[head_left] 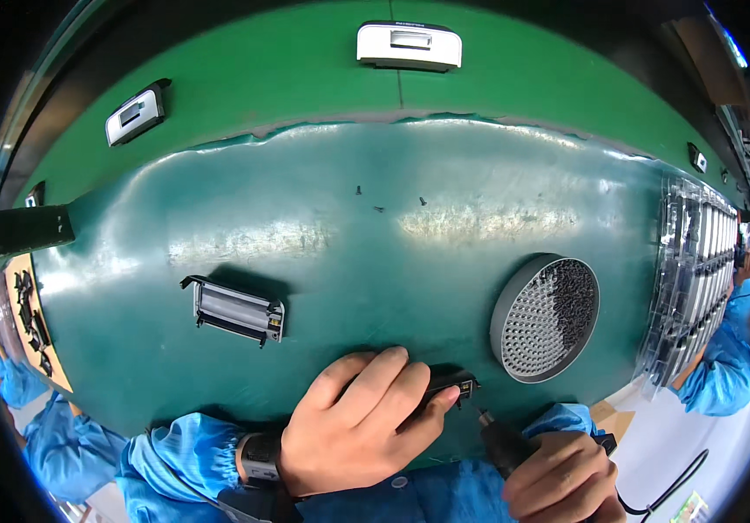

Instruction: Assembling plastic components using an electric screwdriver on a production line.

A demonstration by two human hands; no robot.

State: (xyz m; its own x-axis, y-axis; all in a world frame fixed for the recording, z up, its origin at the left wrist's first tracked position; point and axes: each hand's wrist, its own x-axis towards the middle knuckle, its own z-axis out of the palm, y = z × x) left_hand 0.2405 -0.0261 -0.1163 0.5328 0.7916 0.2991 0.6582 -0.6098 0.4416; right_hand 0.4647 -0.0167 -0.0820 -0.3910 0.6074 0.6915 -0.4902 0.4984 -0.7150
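My left hand (359,420) is wrapped over a small black plastic housing (460,384), pressing it near the table's front edge; most of the housing is hidden under the fingers. In my right hand (562,479) is a dark electric screwdriver (507,444), its tip close to the housing's right end. Whether the tip touches it, I cannot tell. A round grey perforated tray (527,327) lies to the right, with many small black screws (577,301) heaped along its far right side. To the left rests a grey and black housing (237,312), its hollow side up.
Three loose screws (378,208) lie on the green mat (375,270). Clear plastic trays of parts (693,270) are stacked at the right edge. White and black units (409,45) sit on the green surface beyond. People in blue sleeves (725,349) are at both sides.
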